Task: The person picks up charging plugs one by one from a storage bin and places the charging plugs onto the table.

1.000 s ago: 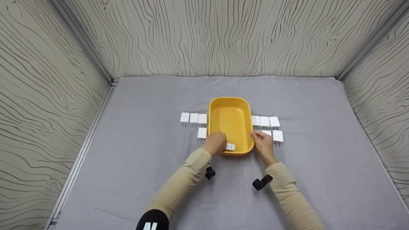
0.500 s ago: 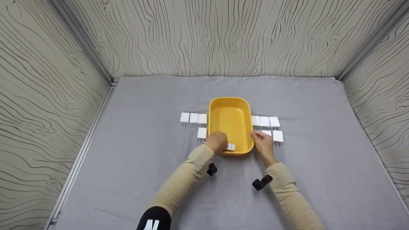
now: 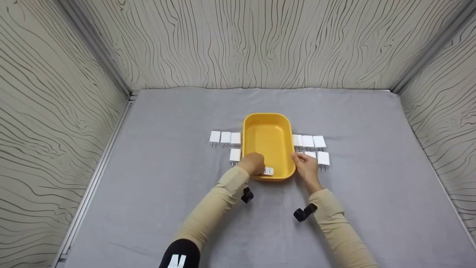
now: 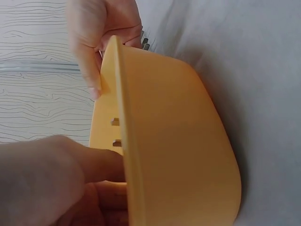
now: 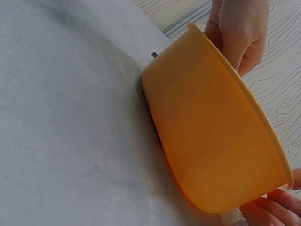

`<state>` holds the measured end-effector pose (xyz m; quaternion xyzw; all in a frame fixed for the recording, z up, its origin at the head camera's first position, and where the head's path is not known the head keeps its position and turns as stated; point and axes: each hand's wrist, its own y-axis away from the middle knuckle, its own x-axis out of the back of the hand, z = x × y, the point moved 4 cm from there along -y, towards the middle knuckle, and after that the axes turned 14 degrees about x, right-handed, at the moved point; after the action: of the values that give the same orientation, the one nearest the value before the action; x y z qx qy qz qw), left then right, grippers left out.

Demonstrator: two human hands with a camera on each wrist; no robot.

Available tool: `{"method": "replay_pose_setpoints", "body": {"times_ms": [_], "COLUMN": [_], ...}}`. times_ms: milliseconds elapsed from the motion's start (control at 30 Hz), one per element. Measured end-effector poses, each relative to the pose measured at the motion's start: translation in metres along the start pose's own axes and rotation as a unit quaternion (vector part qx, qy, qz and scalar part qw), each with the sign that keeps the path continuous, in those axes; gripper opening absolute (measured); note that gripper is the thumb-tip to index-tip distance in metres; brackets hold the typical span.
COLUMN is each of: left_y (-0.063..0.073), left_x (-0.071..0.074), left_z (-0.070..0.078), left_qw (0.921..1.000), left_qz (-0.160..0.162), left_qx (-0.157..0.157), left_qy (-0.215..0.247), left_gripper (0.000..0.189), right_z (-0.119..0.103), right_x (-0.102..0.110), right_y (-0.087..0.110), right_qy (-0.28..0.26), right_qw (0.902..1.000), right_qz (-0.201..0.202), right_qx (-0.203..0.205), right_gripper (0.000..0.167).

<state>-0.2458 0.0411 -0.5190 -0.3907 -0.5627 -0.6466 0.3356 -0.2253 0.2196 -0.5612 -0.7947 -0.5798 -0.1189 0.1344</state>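
Observation:
A yellow plastic basin stands mid-table. My left hand reaches over its near left corner, fingers curled down inside against a white wall charger. The fingertips are hidden by the basin wall; metal prongs point up beside the fingers in the left wrist view. My right hand pinches the basin's right rim, thumb inside and the other fingers outside, as the left wrist view shows. White wall chargers stand left of the basin; more white chargers stand to its right, some partly covered by the right hand.
A grey cloth covers the table. Wood-grain patterned panels enclose the back and both sides. Black wrist cameras hang below the sleeves, close to the table in front of the basin.
My left hand and forearm have shifted slightly right and forward at the basin's near left corner. The right hand, the basin and the chargers outside it have stayed in place.

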Motion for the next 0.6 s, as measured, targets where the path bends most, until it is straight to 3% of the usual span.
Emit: {"method": "replay_pose_setpoints", "body": {"times_ms": [267,600], "left_y": [0.0009,0.0049], "left_x": [0.0006,0.004], "left_z": [0.0006,0.0002], "left_qw": [0.9999,0.9995], "left_qz": [-0.003,0.021], "left_qx": [-0.005,-0.019], "left_qy": [0.015,0.012], "left_gripper": [0.022,0.02], "right_z": [0.0018,0.0005], "right_x": [-0.0004,0.0002], "right_y": [-0.0001,-0.0005], "right_qy": [0.005,0.01], "right_qw": [1.0,0.9999], "right_qz": [0.0,-0.003], "right_qx": [-0.005,-0.006], "right_gripper": [0.035,0.035]}}
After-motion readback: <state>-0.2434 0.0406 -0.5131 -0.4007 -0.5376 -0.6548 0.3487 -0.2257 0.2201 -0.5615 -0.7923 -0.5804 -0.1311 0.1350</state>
